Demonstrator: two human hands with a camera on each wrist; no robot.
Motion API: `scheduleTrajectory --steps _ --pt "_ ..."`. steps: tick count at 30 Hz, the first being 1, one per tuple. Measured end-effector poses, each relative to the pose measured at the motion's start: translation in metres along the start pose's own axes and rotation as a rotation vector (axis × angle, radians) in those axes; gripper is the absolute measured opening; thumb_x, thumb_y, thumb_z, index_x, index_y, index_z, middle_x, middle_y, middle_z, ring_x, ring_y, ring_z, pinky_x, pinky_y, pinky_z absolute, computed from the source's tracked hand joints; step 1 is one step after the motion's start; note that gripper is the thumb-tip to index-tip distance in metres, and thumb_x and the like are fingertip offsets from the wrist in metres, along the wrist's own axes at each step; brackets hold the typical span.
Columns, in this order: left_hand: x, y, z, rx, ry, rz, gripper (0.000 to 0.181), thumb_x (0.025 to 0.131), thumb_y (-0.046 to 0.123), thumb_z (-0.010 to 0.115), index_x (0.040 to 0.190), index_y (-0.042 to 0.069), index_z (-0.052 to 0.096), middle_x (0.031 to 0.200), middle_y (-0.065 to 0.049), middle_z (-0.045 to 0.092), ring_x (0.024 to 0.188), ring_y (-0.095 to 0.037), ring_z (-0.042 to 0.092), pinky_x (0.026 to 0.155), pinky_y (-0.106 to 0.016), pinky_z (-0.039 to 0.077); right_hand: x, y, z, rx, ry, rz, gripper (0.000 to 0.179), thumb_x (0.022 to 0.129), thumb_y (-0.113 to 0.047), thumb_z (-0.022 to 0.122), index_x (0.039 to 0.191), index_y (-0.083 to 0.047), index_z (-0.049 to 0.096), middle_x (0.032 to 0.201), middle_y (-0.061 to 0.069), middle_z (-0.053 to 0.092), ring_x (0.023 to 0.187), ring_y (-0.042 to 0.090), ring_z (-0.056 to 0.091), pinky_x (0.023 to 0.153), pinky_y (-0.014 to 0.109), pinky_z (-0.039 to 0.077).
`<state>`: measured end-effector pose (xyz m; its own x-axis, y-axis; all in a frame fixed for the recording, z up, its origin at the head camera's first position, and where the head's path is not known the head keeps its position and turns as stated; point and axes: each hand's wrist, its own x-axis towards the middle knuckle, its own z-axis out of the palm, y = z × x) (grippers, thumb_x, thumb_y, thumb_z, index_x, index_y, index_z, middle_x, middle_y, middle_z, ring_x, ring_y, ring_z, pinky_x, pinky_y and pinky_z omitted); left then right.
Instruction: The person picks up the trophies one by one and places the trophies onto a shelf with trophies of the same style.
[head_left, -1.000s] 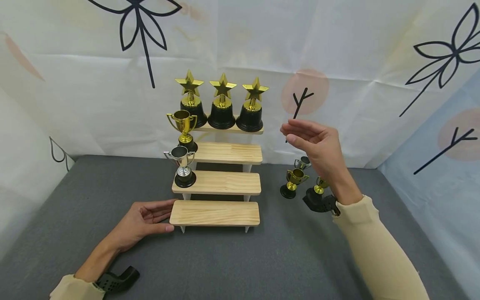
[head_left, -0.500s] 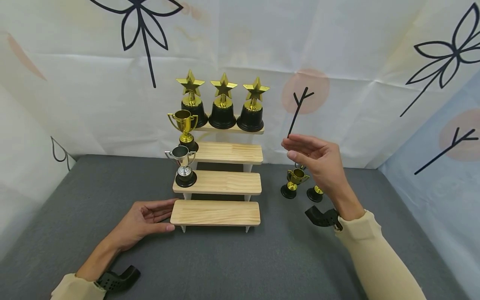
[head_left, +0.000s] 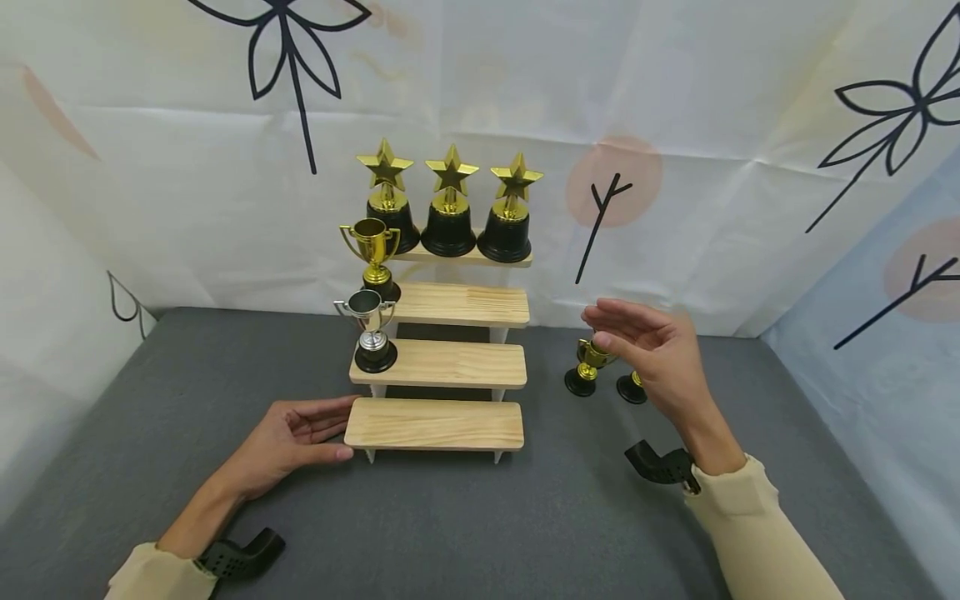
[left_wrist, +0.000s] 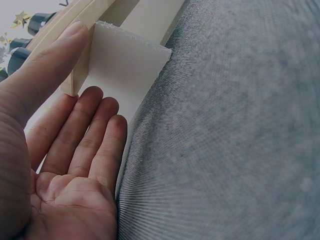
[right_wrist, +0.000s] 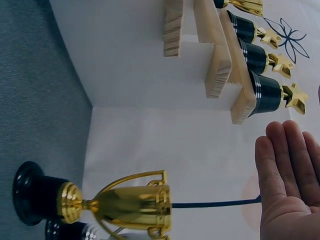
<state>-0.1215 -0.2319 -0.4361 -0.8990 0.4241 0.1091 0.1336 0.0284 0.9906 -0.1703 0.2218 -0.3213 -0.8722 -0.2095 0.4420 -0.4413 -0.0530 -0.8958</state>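
Currently, the shelf (head_left: 459,362) stands mid-frame. Lower left, the left hand (head_left: 288,437) has fingers extended, gripping nothing; right of centre, the right hand (head_left: 651,350) hovers relaxed, empty. Three star trophies (head_left: 448,233), a gold cup (head_left: 372,240) and a silver cup (head_left: 369,312) are shelved; beneath that hand, another gold cup (head_left: 587,372) and partly hidden cups (head_left: 632,389) aren't.

Can make out only the base and a bit of stem of the right cup (head_left: 632,389) in the head view, and not the whole rim of the gold cup (head_left: 587,372), past the right hand (head_left: 652,358). Can see just part of the silver cup (right_wrist: 67,230) from the right wrist, behind a nearer cup (right_wrist: 130,202) and cut by the bottom edge. Cannot tell touch from gap between the left hand (left_wrist: 75,185) and the white leg (left_wrist: 125,62) from the left wrist, nor sort out the blurred trophies (left_wrist: 37,24).
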Motion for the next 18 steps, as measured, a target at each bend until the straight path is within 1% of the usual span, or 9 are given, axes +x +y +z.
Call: scheduleTrajectory --steps 1,7,14,18 --pt "0.000 0.000 0.000 0.001 0.000 -0.001 0.065 0.085 -0.008 0.077 0.141 -0.019 0.045 0.143 -0.042 0.042 0.122 -0.010 0.061 0.100 -0.028 0.054 -0.002 0.001 -0.001 0.012 0.002 0.002 0.041 0.086 0.021 0.067 0.126 0.012 0.064 0.115 0.010 0.074 0.108 0.020 0.071 0.094 0.028 0.059" --pt "0.001 0.000 0.000 -0.004 0.000 -0.001 0.066 0.085 -0.009 0.077 0.141 -0.020 0.045 0.143 -0.041 0.043 0.122 -0.010 0.061 0.100 -0.028 0.054 -0.015 0.006 -0.007 0.069 0.019 0.000 0.041 0.086 0.023 0.065 0.126 0.018 0.060 0.117 0.014 0.073 0.109 0.022 0.070 0.092 0.029 0.060" --pt "0.001 -0.001 0.000 -0.007 -0.003 0.007 0.065 0.084 -0.009 0.077 0.140 -0.020 0.045 0.142 -0.041 0.044 0.122 -0.010 0.061 0.100 -0.028 0.054 -0.026 0.012 -0.013 0.059 0.055 0.025 0.041 0.087 0.023 0.063 0.127 0.020 0.058 0.117 0.013 0.073 0.110 0.021 0.069 0.092 0.028 0.060" --pt "0.000 0.000 0.000 -0.008 0.000 0.011 0.065 0.084 -0.010 0.077 0.140 -0.020 0.045 0.142 -0.041 0.044 0.122 -0.010 0.061 0.100 -0.028 0.054 -0.029 0.015 -0.015 0.084 0.063 0.012 0.042 0.086 0.026 0.062 0.127 0.023 0.055 0.117 0.015 0.073 0.111 0.023 0.069 0.091 0.027 0.060"
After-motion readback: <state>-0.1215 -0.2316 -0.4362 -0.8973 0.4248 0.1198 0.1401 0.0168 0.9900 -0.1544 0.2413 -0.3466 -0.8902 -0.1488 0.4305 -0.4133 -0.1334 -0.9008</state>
